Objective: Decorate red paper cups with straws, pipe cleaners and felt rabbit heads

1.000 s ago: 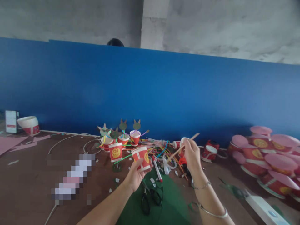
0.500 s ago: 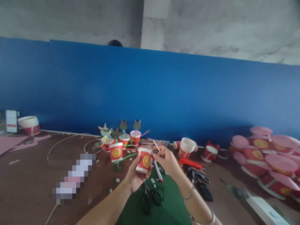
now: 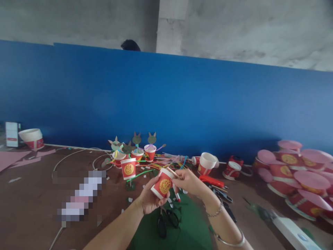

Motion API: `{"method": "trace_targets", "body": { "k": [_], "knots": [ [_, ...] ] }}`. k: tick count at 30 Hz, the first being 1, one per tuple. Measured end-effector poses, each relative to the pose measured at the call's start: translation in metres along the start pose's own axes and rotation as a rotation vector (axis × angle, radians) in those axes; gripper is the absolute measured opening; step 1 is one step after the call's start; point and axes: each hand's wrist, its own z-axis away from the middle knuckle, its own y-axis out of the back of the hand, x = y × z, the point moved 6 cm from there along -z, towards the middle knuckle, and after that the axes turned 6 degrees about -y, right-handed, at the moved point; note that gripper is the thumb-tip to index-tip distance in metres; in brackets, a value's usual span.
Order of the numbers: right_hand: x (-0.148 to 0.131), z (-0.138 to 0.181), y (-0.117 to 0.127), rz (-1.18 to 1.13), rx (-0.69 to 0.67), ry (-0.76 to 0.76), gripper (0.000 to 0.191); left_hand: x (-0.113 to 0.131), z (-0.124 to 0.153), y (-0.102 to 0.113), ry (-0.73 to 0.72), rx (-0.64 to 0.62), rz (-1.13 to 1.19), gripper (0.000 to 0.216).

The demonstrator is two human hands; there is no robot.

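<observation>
Tabletop (image 3: 33, 198): left hand (image 3: 150, 198) holds 1 tilted cup (image 3: 163, 184)

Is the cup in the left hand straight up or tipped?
Tipped: the red paper cup leans in the left hand, its top slanting toward the right hand.

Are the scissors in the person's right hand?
No, the scissors lie on the green surface, and the right hand holds a thin stick.

From here I count two hands (image 3: 189, 182) mid-frame, one cup (image 3: 164, 186) and one stick (image 3: 173, 172) in them, four cat heads (image 3: 152, 138) left of centre, one phone (image 3: 11, 134) far left.
</observation>
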Motion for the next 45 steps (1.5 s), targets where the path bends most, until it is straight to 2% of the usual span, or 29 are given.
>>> {"method": "trace_targets", "body": {
  "k": [7,14,23,29,31,37,45],
  "knots": [
    [0.000,0.001,-0.002,-0.036,-0.020,-0.013,0.011,-0.002,-0.002,0.002,0.018,-0.089,-0.048,0.056],
    [-0.001,0.003,-0.004,-0.097,-0.060,0.034,0.016,-0.005,-0.004,0.006,0.033,-0.115,-0.032,0.055],
    [0.004,0.002,-0.003,-0.161,-0.061,-0.071,0.013,-0.002,0.000,0.002,0.029,-0.100,-0.026,0.058],
    [0.002,0.002,-0.011,-0.289,-0.188,-0.097,0.013,0.002,0.000,0.003,-0.049,-0.066,0.011,0.052],
    [0.004,0.000,-0.012,-0.337,-0.169,-0.108,0.011,0.003,0.000,0.002,-0.058,-0.062,0.021,0.051],
    [0.012,-0.007,-0.016,-0.396,-0.158,-0.108,0.020,0.004,0.001,0.001,-0.050,-0.041,0.043,0.048],
    [0.008,-0.006,-0.016,-0.437,-0.128,-0.108,0.020,0.005,0.001,0.000,-0.066,-0.042,0.033,0.048]
  ]
}}
